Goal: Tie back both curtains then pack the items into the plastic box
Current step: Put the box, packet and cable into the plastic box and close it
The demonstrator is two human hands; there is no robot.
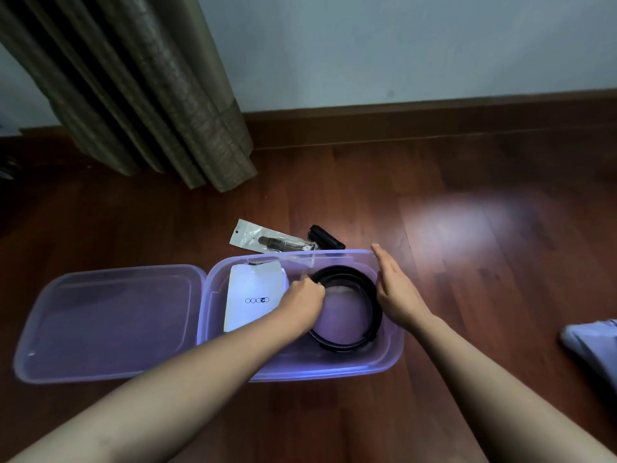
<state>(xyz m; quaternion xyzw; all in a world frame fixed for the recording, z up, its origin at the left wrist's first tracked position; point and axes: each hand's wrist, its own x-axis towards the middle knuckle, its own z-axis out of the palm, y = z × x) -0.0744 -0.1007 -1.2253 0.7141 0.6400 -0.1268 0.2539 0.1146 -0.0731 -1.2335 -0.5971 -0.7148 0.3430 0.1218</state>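
Packing stage, head view. The plastic box sits on the wooden floor, its lid laid open to the left. A coiled black belt lies in the box's right half. The left hand is curled on the coil's left arc, apparently pinching it. The right hand is flat, fingers straight and together, edge-on along the box's right wall.

A white packet in the left half bears the logo "G2000", upside down to the camera.

Two items remain outside, just beyond the box's far edge: a clear sachet, long axis running roughly along that edge, and a small black object. Both lie ahead of the hands; the free right hand is judged better placed to fetch them.
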